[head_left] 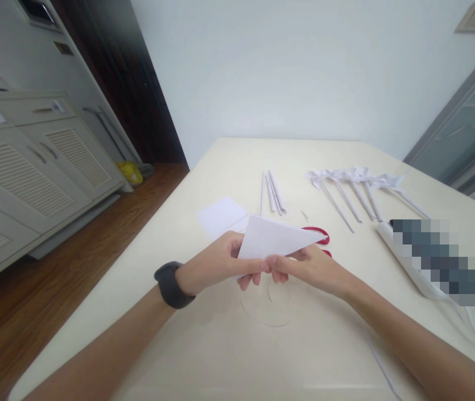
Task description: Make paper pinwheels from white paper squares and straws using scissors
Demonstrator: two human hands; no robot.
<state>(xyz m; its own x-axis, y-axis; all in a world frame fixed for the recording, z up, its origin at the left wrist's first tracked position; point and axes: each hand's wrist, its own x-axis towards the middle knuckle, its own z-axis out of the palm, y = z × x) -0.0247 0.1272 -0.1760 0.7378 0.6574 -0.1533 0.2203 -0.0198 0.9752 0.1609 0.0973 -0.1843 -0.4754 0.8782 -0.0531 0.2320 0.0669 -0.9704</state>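
Observation:
Both hands hold a white sheet of paper [277, 238] folded into a triangle, raised a little above the cream table [229, 167]. My left hand [221, 264], with a dark band on the wrist, pinches the paper's lower left edge, thumb along the bottom fold. My right hand [308, 267] grips the lower right part, fingertips meeting the left thumb. Red-handled scissors [319, 234] lie on the table just behind the paper, partly hidden by it.
A flat white paper sheet [221, 214] lies behind my left hand. Rolled paper sticks [273, 192] sit further back, and several paper pinwheels on sticks [357, 181] lie at the back right. A white box [408, 262] rests at the right. Cabinets and wooden floor lie left.

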